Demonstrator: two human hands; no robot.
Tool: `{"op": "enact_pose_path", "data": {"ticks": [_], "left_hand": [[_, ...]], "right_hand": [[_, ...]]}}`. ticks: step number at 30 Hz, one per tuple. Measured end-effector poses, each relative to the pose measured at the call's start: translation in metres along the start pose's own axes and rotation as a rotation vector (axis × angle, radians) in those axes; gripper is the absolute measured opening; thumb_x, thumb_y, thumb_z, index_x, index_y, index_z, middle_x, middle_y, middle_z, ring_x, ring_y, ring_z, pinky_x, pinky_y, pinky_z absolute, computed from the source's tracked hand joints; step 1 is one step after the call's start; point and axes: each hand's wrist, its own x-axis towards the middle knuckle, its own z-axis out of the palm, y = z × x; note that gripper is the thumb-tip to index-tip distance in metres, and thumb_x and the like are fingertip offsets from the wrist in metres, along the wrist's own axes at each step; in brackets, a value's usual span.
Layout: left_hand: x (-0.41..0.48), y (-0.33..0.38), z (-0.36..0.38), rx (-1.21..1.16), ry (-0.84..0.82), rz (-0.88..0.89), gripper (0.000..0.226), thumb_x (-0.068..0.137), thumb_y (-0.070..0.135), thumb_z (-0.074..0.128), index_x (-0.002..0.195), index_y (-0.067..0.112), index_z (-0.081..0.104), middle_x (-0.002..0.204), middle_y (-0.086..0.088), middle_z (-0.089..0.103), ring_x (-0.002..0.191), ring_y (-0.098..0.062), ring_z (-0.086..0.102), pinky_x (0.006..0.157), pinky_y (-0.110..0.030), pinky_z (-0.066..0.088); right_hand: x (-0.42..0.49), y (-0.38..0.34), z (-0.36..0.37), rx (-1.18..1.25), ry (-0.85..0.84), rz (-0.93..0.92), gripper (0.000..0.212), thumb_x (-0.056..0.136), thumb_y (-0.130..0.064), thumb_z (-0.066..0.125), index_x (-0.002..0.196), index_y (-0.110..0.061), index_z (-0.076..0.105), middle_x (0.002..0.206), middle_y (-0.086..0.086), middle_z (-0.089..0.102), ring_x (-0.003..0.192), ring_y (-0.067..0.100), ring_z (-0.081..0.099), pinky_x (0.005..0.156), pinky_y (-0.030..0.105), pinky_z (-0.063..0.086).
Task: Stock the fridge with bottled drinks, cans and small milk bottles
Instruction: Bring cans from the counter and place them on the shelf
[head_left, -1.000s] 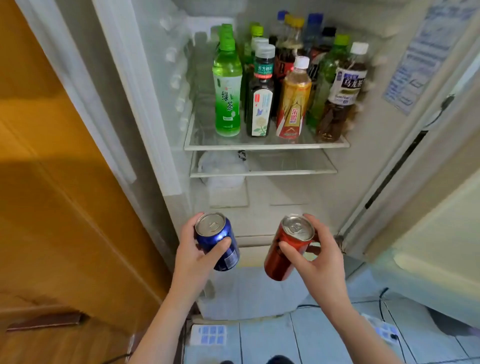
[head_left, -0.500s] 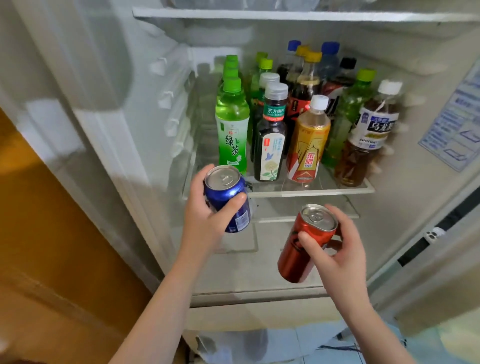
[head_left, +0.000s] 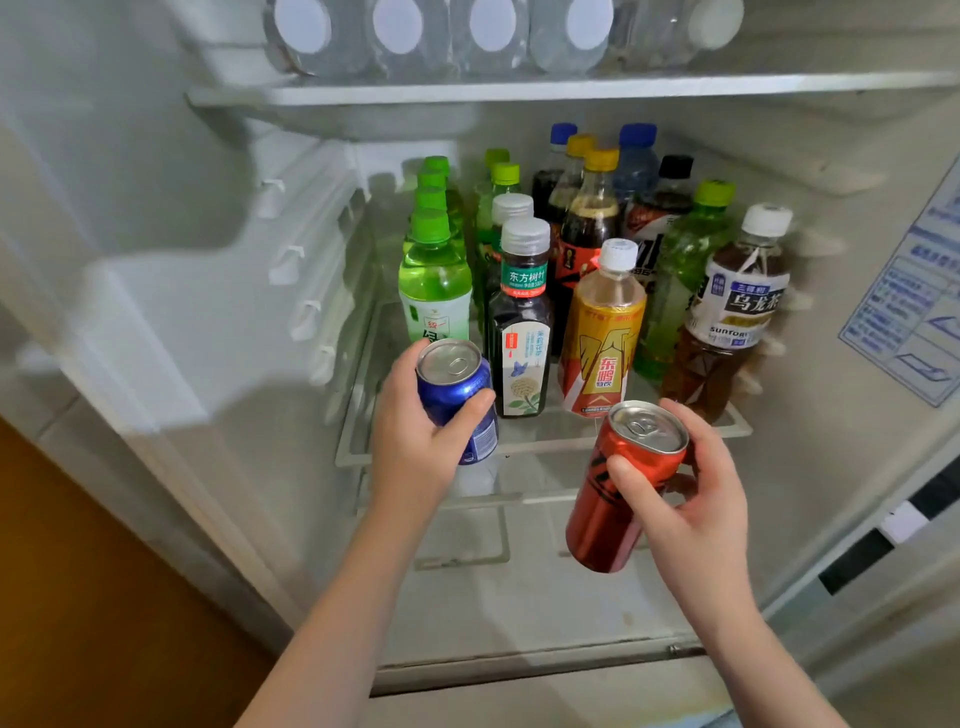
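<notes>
A blue aluminium drink can (head_left: 456, 395) is gripped by the left hand (head_left: 415, 447), its fingers (head_left: 470, 415) wrapped round the can's side; part of the can is hidden by the palm. It is held upright before the clear glass middle shelf (head_left: 358, 447), just in front of a green-capped tea bottle (head_left: 435, 280) whose label is partly covered. A tall red can (head_left: 618, 488) is held tilted by the right hand (head_left: 691, 499), fingers curled round it, below the shelf edge. Rear bottles are largely hidden by the front row. On the upper shelf (head_left: 519, 93), clear bottles (head_left: 488, 36) are cut off by the frame. A sticker (head_left: 914, 312) on the right wall is blurred.
</notes>
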Motion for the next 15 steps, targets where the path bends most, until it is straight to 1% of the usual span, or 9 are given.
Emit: {"op": "enact_pose_path", "data": {"ticks": [2,4,6,8,9,10,12,13,15], "left_hand": [[0.0,-0.001,0.005,0.067,0.04,0.023,0.066,0.074,0.034,0.077,0.131,0.02,0.045,0.118,0.013,0.048,0.108,0.0,0.048,0.091,-0.004,0.035],[0.0,-0.002,0.009,0.136,0.067,0.058,0.068,0.076,0.03,0.076,0.133,0.012,0.044,0.12,0.008,0.04,0.108,-0.002,0.044,0.089,0.0,0.03],[0.001,-0.003,0.011,0.142,0.072,0.046,0.07,0.076,0.033,0.076,0.134,0.012,0.043,0.12,0.007,0.039,0.11,-0.006,0.045,0.089,-0.002,0.033],[0.001,-0.005,0.011,0.123,0.068,0.04,0.071,0.074,0.04,0.074,0.132,0.013,0.043,0.12,0.005,0.043,0.108,-0.002,0.044,0.086,0.0,0.033],[0.0,-0.007,0.011,0.114,0.06,0.034,0.073,0.072,0.043,0.072,0.132,0.014,0.043,0.12,0.005,0.044,0.108,-0.002,0.044,0.087,0.0,0.034],[0.0,-0.009,0.01,0.101,0.048,0.021,0.075,0.071,0.045,0.071,0.133,0.015,0.042,0.121,0.006,0.043,0.11,-0.004,0.045,0.09,-0.004,0.036],[-0.004,-0.011,0.009,0.06,0.028,-0.024,0.079,0.07,0.045,0.071,0.136,0.016,0.038,0.125,0.009,0.041,0.117,-0.007,0.044,0.097,-0.018,0.04],[-0.007,-0.011,0.007,0.035,0.034,-0.05,0.079,0.07,0.044,0.071,0.136,0.018,0.038,0.127,0.011,0.04,0.12,-0.004,0.043,0.099,-0.022,0.04],[-0.015,-0.006,0.002,-0.01,0.088,-0.051,0.069,0.073,0.046,0.067,0.133,0.027,0.039,0.126,0.02,0.04,0.12,0.004,0.043,0.097,-0.016,0.04]], "right_hand": [[0.001,0.001,0.0,-0.004,-0.004,0.004,0.064,0.062,-0.05,0.069,0.122,-0.033,0.053,0.117,-0.018,0.058,0.105,-0.003,0.054,0.082,0.01,0.046],[0.002,0.001,0.001,-0.007,-0.015,0.001,0.057,0.065,-0.042,0.072,0.119,-0.038,0.053,0.115,-0.02,0.058,0.105,-0.002,0.054,0.082,0.012,0.046],[0.003,-0.001,0.002,-0.001,-0.022,-0.008,0.053,0.066,-0.034,0.071,0.114,-0.045,0.052,0.111,-0.024,0.059,0.102,-0.002,0.056,0.08,0.01,0.046],[0.004,-0.004,0.003,-0.003,-0.033,-0.01,0.051,0.066,-0.035,0.071,0.11,-0.05,0.052,0.11,-0.027,0.059,0.1,-0.001,0.056,0.082,0.015,0.047],[0.005,-0.006,0.004,-0.003,-0.042,-0.011,0.051,0.065,-0.037,0.071,0.11,-0.05,0.051,0.11,-0.028,0.059,0.101,0.0,0.057,0.083,0.019,0.047],[0.005,-0.007,0.004,-0.002,-0.054,-0.014,0.05,0.065,-0.04,0.07,0.111,-0.05,0.051,0.11,-0.028,0.059,0.102,0.001,0.057,0.085,0.022,0.047],[0.007,-0.009,0.006,0.001,-0.072,-0.021,0.05,0.066,-0.038,0.071,0.112,-0.047,0.052,0.11,-0.028,0.059,0.103,0.0,0.057,0.086,0.024,0.046],[0.007,-0.01,0.007,0.006,-0.078,-0.022,0.05,0.067,-0.035,0.07,0.112,-0.046,0.052,0.11,-0.027,0.059,0.102,0.0,0.057,0.087,0.023,0.046],[0.008,-0.012,0.008,0.024,-0.094,-0.021,0.051,0.068,-0.031,0.07,0.115,-0.041,0.054,0.11,-0.025,0.06,0.102,0.0,0.057,0.086,0.02,0.047]]}}
